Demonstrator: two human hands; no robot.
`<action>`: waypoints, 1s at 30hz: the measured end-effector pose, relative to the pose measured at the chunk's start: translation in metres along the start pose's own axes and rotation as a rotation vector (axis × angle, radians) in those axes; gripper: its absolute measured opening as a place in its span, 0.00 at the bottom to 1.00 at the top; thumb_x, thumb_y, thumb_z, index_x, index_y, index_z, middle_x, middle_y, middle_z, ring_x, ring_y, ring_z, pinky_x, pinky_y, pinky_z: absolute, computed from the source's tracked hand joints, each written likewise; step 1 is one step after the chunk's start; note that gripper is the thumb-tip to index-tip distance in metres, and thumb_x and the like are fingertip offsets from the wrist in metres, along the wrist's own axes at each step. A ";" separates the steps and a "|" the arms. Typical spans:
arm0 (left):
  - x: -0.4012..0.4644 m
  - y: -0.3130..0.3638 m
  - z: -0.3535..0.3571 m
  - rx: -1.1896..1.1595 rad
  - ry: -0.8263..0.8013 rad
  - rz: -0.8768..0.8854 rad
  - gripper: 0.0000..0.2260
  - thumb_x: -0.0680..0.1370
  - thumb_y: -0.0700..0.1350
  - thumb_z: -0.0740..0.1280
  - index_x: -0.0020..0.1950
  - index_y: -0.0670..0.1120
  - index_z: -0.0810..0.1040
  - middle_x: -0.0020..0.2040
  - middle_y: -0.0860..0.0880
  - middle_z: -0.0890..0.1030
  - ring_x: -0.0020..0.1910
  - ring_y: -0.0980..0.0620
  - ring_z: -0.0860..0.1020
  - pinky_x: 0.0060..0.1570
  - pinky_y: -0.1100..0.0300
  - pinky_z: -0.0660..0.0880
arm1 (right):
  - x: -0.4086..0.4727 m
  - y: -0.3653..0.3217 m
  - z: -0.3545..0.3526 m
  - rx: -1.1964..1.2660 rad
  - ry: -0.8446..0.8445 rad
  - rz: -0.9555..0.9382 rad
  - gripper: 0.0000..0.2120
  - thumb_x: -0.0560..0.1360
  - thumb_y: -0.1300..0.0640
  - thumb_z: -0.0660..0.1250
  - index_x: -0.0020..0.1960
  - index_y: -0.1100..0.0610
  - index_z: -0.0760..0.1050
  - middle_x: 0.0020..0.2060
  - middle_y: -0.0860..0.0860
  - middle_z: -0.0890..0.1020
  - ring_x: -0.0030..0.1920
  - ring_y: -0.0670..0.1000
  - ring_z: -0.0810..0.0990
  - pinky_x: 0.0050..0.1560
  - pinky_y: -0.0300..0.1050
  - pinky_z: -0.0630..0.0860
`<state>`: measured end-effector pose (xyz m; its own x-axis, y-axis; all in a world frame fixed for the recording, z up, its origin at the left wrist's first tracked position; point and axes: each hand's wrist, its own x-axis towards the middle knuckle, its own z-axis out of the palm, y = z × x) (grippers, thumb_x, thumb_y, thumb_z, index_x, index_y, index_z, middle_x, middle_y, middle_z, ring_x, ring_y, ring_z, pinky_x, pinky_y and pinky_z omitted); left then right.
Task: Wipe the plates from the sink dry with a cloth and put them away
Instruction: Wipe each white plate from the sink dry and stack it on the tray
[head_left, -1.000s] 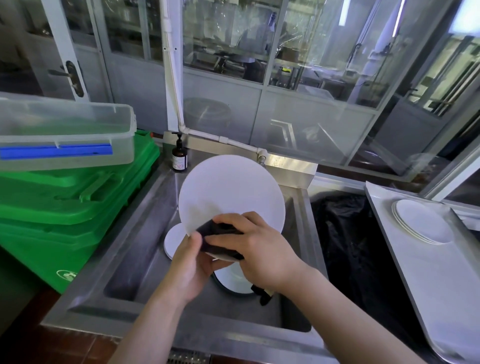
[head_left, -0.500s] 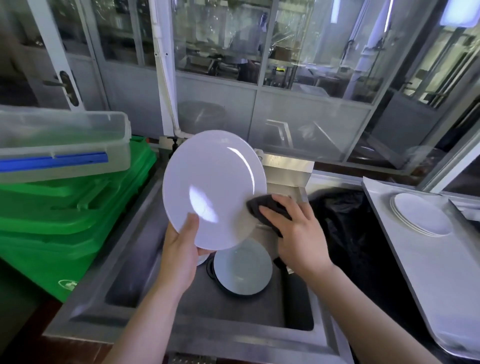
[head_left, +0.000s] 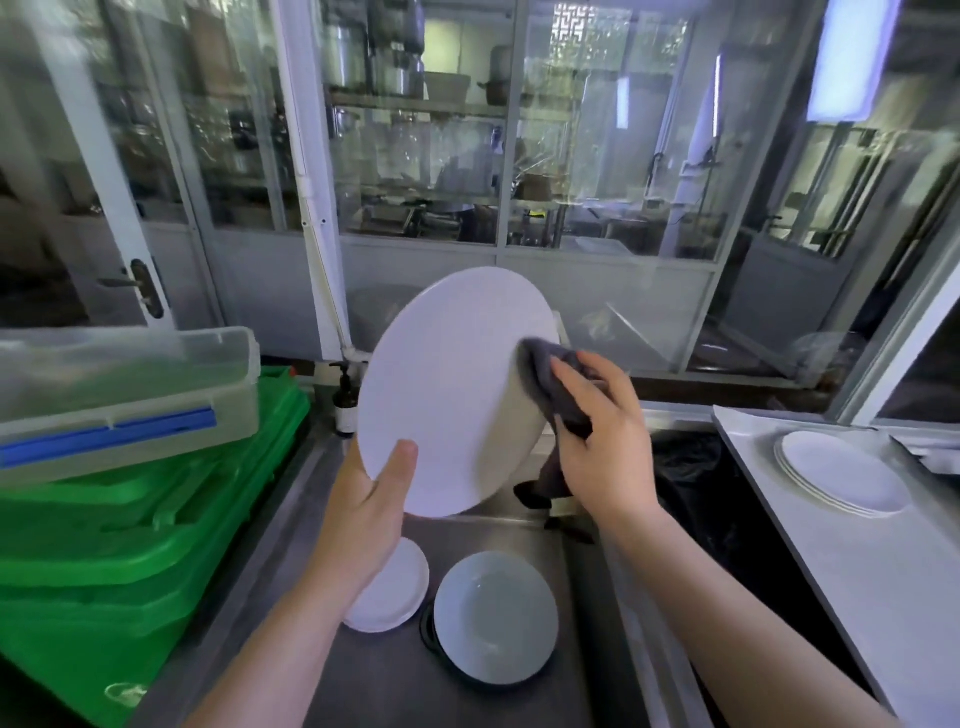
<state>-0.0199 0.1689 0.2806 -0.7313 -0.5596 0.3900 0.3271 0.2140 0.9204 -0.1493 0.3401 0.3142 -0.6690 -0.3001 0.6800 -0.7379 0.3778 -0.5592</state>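
Now: left hand (head_left: 371, 506) grips plate (head_left: 447, 395) tilted upright, face toward camera | right hand (head_left: 597, 436) clutches cloth (head_left: 550, 384) against rim

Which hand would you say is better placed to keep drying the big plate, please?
Right. The right hand already grips the cloth against the plate, while the left hand supports it.

Daylight thru glass partition (head_left: 597, 156) ahead, room moderately bright, cool tint. Glass full of reflections, bright blown-out patch upper right. Soft shadow on right side of white plate (head_left: 452, 395). Sink (head_left: 374, 680) dimmer. Wide-angle bowing at edges; frame verticals lean. Slight motion blur overall, bkgd soft.
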 end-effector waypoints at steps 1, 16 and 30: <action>0.002 0.004 0.001 0.046 -0.015 0.019 0.12 0.75 0.58 0.62 0.58 0.65 0.75 0.54 0.70 0.79 0.55 0.69 0.76 0.48 0.77 0.71 | 0.008 -0.004 -0.002 0.098 0.034 0.053 0.28 0.71 0.72 0.67 0.66 0.51 0.74 0.68 0.49 0.70 0.65 0.45 0.70 0.67 0.32 0.63; 0.069 0.077 -0.036 1.152 -0.288 1.012 0.19 0.68 0.40 0.59 0.60 0.48 0.69 0.60 0.47 0.82 0.39 0.43 0.84 0.22 0.52 0.78 | 0.046 -0.059 -0.022 1.368 -0.165 0.758 0.32 0.66 0.37 0.68 0.58 0.61 0.79 0.52 0.60 0.80 0.50 0.60 0.79 0.50 0.51 0.72; 0.083 0.061 -0.026 -0.630 -0.161 -0.459 0.10 0.77 0.44 0.62 0.57 0.45 0.75 0.49 0.42 0.81 0.42 0.44 0.84 0.38 0.50 0.81 | 0.039 -0.062 -0.022 1.415 -0.095 0.869 0.32 0.60 0.52 0.71 0.63 0.60 0.75 0.46 0.59 0.82 0.37 0.61 0.82 0.27 0.50 0.78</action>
<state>-0.0446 0.1148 0.3682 -0.9370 -0.3489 0.0189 0.2140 -0.5302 0.8204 -0.1276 0.3243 0.3858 -0.8602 -0.5081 -0.0440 0.3768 -0.5750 -0.7262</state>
